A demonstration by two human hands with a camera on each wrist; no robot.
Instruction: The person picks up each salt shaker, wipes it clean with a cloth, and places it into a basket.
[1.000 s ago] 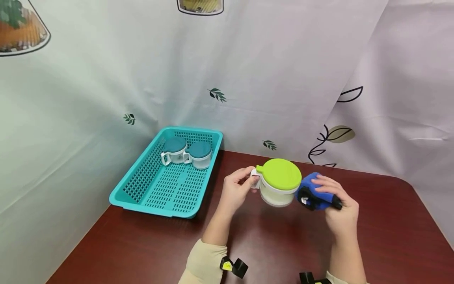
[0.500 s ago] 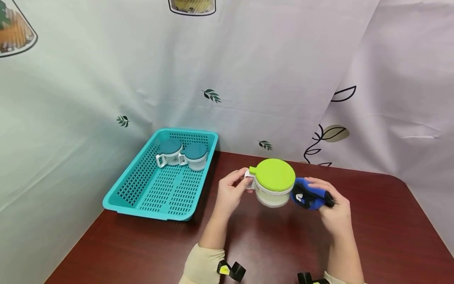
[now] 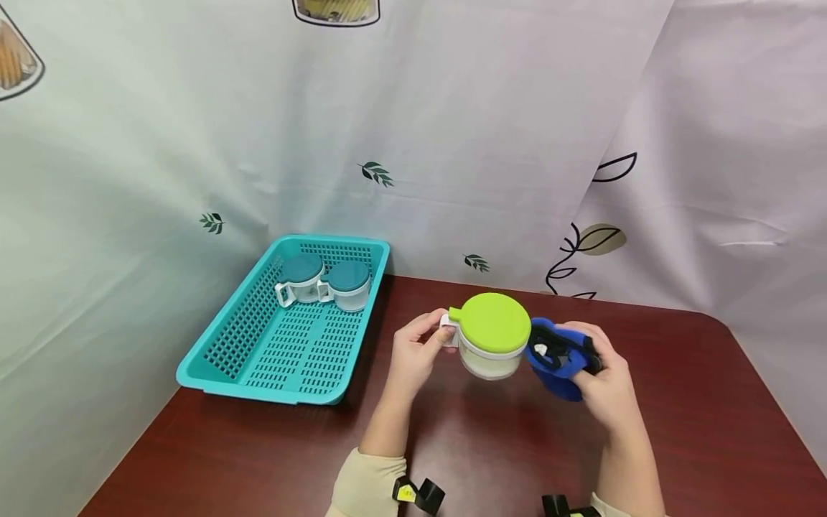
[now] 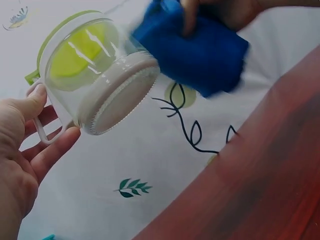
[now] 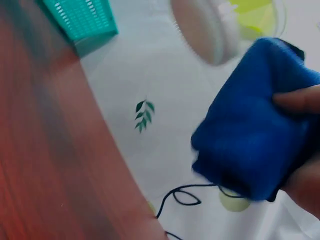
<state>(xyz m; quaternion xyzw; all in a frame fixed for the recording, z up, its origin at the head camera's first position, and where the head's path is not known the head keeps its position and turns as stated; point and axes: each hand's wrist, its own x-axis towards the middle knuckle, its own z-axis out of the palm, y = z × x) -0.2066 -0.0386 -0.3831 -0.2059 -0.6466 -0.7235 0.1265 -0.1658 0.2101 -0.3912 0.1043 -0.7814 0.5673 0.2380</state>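
Note:
My left hand (image 3: 412,359) pinches the white handle of a clear seasoning jar (image 3: 492,362) with a lime green lid, held tilted above the table. In the left wrist view a pale layer covers the bottom of this jar (image 4: 117,95), and thumb and fingers close on the handle. To its right, my right hand (image 3: 610,391) grips a blue cloth (image 3: 561,386) with black parts on its upper side. The cloth is close against the jar's right side; whether it touches is unclear. Blur softens the cloth (image 5: 250,130) in the right wrist view.
A turquoise slotted basket (image 3: 258,393) stands at the left, near the wall. Two jars with teal lids, one (image 3: 302,268) beside the other (image 3: 349,276), sit at its back end. The dark red table (image 3: 478,459) meets a patterned white sheet (image 3: 452,143) behind.
The cloth has turned in my right hand, and its blue lower part now hangs below the fingers. Jar, hands and basket all appear slightly further left as the view shifts.

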